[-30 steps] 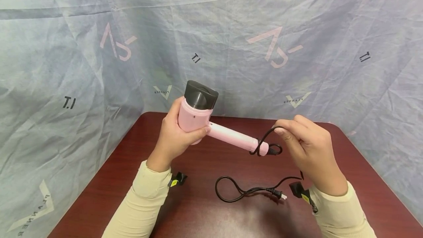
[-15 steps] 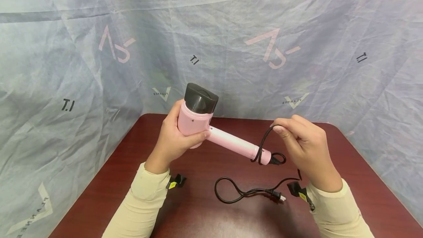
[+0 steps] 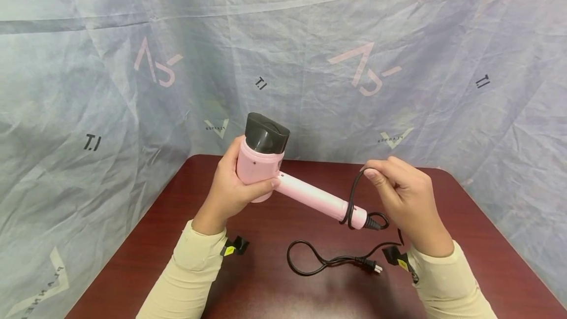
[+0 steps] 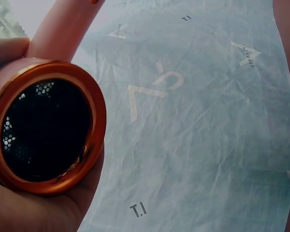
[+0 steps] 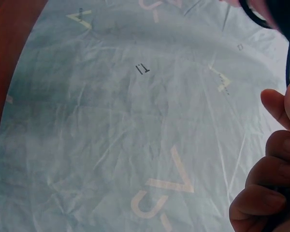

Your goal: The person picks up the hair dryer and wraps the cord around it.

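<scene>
My left hand [image 3: 232, 186] grips a pink hair dryer [image 3: 310, 196] round its barrel, thumb near the joint with the handle. A dark nozzle [image 3: 267, 134] tops the barrel, and the handle slants down to the right. In the left wrist view the dryer's round rear grille [image 4: 46, 130] shows inside a shiny orange-looking ring. A black cord [image 3: 353, 186] loops round the handle's end. My right hand [image 3: 405, 198] pinches that cord between thumb and forefinger; in the right wrist view its other fingers [image 5: 261, 203] are curled. The cord's two-pin plug [image 3: 369, 264] is over the table below.
The dark red-brown table [image 3: 261, 279] spreads beneath both hands. A loop of cord [image 3: 305, 260] lies on it left of the plug. Grey printed cloth [image 3: 301, 63] hangs behind and along both sides.
The handle's end has tipped lower and slightly right, so the dryer slants more. The right hand has shifted a little left, still pinching the cord; the left hand keeps its grip.
</scene>
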`<state>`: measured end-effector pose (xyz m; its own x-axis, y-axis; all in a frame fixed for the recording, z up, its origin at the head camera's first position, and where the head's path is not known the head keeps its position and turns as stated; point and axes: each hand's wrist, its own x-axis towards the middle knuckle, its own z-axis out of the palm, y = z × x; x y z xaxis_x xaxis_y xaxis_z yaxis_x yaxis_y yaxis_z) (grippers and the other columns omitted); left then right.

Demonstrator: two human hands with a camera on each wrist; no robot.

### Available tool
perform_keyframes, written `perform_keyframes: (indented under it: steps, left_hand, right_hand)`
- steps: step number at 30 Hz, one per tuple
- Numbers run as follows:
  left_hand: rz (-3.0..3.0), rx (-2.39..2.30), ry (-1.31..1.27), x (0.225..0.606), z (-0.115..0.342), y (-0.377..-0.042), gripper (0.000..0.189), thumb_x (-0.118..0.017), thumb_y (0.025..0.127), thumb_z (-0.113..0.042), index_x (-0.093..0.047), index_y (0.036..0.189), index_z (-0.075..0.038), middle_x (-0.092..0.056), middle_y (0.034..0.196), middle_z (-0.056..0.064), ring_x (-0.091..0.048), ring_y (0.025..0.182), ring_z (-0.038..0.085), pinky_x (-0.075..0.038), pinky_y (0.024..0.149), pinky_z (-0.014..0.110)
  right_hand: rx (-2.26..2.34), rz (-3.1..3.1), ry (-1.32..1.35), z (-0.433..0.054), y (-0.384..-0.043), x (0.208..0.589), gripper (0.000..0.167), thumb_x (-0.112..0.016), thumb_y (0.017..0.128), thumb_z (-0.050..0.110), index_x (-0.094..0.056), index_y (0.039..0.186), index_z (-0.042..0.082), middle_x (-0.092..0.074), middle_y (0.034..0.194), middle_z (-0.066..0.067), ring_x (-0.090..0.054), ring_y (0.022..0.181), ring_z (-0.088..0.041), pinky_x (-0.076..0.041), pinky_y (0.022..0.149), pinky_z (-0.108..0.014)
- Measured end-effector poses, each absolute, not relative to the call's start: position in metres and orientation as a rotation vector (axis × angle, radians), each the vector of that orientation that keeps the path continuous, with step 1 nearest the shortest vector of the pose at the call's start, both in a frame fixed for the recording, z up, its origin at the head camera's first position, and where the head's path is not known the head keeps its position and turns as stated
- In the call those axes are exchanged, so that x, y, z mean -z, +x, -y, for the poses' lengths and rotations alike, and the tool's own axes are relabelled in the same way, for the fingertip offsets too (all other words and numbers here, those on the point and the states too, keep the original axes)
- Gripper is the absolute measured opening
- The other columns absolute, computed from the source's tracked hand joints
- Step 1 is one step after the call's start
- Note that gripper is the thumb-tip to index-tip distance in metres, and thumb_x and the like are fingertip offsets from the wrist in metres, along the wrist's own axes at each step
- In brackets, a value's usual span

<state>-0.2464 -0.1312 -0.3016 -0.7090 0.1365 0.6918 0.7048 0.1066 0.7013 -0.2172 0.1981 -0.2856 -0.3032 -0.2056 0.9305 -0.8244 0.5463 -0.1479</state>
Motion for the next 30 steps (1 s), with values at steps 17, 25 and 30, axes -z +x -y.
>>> perform_keyframes:
  steps: [17, 25, 30]
  left_hand:
    - [1.853, 1.712, -0.862, 0.299, 0.133, -0.243, 0.076, -0.089, 0.07, 0.002, -0.056, 0.136, -0.017, -0.067, 0.114, 0.008, -0.066, 0.097, 0.031, -0.059, 0.083, 0.038]
    - [1.835, 1.744, -0.836, 0.3, 0.134, -0.243, 0.076, -0.087, 0.071, 0.002, -0.055, 0.138, -0.016, -0.066, 0.115, 0.009, -0.066, 0.096, 0.031, -0.059, 0.082, 0.038]
    - [1.821, 1.752, -0.824, 0.3, 0.133, -0.244, 0.076, -0.086, 0.072, 0.002, -0.055, 0.139, -0.015, -0.066, 0.116, 0.009, -0.066, 0.097, 0.032, -0.059, 0.082, 0.039]
  right_hand:
    - [-0.813, 1.931, 0.819, -0.204, -0.231, 0.304, 0.015, -0.077, 0.091, 0.008, -0.079, 0.098, 0.022, -0.042, 0.068, 0.013, -0.032, 0.061, 0.004, -0.029, 0.056, -0.015]
    - [-0.818, 1.981, 0.821, -0.201, -0.234, 0.307, 0.026, -0.075, 0.091, 0.003, -0.078, 0.101, 0.027, -0.049, 0.071, 0.015, -0.037, 0.061, 0.001, -0.032, 0.056, -0.015]
    - [-0.813, 2.055, 0.807, -0.202, -0.234, 0.308, 0.023, -0.073, 0.095, 0.007, -0.076, 0.102, 0.028, -0.057, 0.076, 0.016, -0.041, 0.063, -0.002, -0.034, 0.058, -0.015]
